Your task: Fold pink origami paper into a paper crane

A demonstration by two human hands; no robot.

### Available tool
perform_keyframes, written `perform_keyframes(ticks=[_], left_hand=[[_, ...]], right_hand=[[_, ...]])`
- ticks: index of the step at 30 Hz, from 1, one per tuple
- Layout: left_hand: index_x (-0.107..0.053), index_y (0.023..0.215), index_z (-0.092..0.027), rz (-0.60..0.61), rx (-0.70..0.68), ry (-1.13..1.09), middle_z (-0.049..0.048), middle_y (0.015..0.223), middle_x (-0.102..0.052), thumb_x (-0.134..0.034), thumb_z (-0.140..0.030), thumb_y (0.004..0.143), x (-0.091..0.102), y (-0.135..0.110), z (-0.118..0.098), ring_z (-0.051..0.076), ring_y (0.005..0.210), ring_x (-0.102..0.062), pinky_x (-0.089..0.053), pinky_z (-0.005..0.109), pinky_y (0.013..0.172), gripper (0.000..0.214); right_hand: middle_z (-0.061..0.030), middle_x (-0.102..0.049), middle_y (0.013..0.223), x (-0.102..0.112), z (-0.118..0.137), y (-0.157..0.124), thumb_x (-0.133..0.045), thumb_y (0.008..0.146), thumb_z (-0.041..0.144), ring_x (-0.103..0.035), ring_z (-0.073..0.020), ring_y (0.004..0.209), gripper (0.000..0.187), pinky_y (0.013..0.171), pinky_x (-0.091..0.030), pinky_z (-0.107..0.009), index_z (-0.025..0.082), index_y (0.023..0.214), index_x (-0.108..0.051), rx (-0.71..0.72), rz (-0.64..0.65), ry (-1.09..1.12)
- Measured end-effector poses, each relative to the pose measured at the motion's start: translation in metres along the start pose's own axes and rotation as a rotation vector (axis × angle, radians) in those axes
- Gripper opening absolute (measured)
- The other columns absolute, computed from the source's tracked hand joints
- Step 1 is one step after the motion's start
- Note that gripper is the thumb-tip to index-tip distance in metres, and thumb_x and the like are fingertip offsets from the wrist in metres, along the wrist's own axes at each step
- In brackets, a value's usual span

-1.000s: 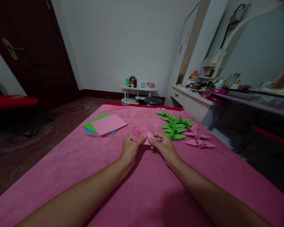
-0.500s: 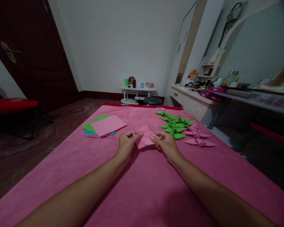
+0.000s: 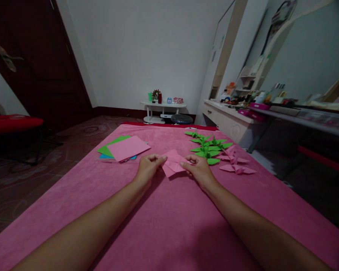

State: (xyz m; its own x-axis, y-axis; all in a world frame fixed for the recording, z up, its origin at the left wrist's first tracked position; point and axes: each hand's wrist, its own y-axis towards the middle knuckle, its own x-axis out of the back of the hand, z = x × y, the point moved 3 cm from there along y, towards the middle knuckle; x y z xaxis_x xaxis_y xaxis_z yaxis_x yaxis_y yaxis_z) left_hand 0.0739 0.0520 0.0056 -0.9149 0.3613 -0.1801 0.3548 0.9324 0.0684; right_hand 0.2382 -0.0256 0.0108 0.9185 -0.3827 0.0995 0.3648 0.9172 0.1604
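Note:
A partly folded pink paper (image 3: 173,162) lies low over the pink cloth (image 3: 169,226) between my two hands. My left hand (image 3: 148,168) pinches its left edge with closed fingers. My right hand (image 3: 198,169) pinches its right edge, fingers curled. To the left of my hands lies a stack of paper sheets (image 3: 124,149), pink on top with green and blue beneath. To the right lie several folded green paper cranes (image 3: 207,147) and two pink paper cranes (image 3: 235,162).
A cluttered dresser (image 3: 237,113) with a mirror stands at the right. A small white table (image 3: 163,109) with small items is at the far wall. A dark door (image 3: 36,67) and a red seat (image 3: 11,122) are at the left.
The pink paper has come down from a raised, upright hold to lie flatter near the cloth. Both hands have moved slightly apart along its edges.

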Motion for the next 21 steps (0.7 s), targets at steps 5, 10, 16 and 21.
perform_keyframes(ticks=[5, 10, 16, 21], left_hand=[[-0.055, 0.051, -0.013, 0.002, 0.118, 0.032, -0.001, 0.042, -0.05, -0.078, -0.036, 0.054, 0.008, -0.005, -0.006, 0.007, 0.036, -0.042, -0.027, 0.019, 0.039, 0.032], [-0.058, 0.051, -0.013, 0.077, 0.171, 0.354, 0.0032, 0.046, -0.056, -0.071, -0.036, 0.06, 0.032, -0.019, -0.012, 0.01, 0.04, -0.047, -0.032, 0.021, 0.042, 0.028], [-0.063, 0.055, -0.019, 0.156, -0.145, 1.051, 0.0023, 0.051, -0.059, -0.065, -0.033, 0.064, 0.047, -0.033, -0.019, 0.013, 0.046, -0.047, -0.024, 0.024, 0.048, 0.017], [-0.068, 0.081, -0.021, 0.211, -0.345, 1.35, 0.0053, 0.076, -0.066, -0.063, -0.031, 0.068, 0.037, -0.035, -0.03, 0.019, 0.069, -0.056, -0.033, 0.027, 0.059, 0.016]], right_hand=[[0.0078, -0.047, 0.043, -0.006, -0.004, -0.004, -0.068, 0.065, 0.036, -0.035, -0.005, 0.033, 0.024, 0.034, -0.024, -0.017, 0.015, 0.072, -0.058, -0.062, 0.062, 0.003], [0.0073, -0.048, 0.044, -0.023, -0.01, -0.013, -0.067, 0.065, 0.031, -0.038, -0.0054, 0.035, 0.02, 0.036, -0.027, -0.017, 0.015, 0.069, -0.057, -0.105, 0.183, -0.038], [0.0011, -0.061, 0.061, -0.034, -0.007, -0.019, -0.066, 0.062, 0.021, -0.051, -0.0103, 0.052, 0.008, 0.047, -0.037, -0.02, 0.015, 0.068, -0.064, 0.061, 0.22, -0.303], [-0.0003, -0.063, 0.064, -0.028, -0.004, -0.017, -0.071, 0.059, 0.019, -0.054, -0.0132, 0.059, 0.014, 0.054, -0.04, -0.022, 0.016, 0.072, -0.067, 0.079, 0.244, -0.414]])
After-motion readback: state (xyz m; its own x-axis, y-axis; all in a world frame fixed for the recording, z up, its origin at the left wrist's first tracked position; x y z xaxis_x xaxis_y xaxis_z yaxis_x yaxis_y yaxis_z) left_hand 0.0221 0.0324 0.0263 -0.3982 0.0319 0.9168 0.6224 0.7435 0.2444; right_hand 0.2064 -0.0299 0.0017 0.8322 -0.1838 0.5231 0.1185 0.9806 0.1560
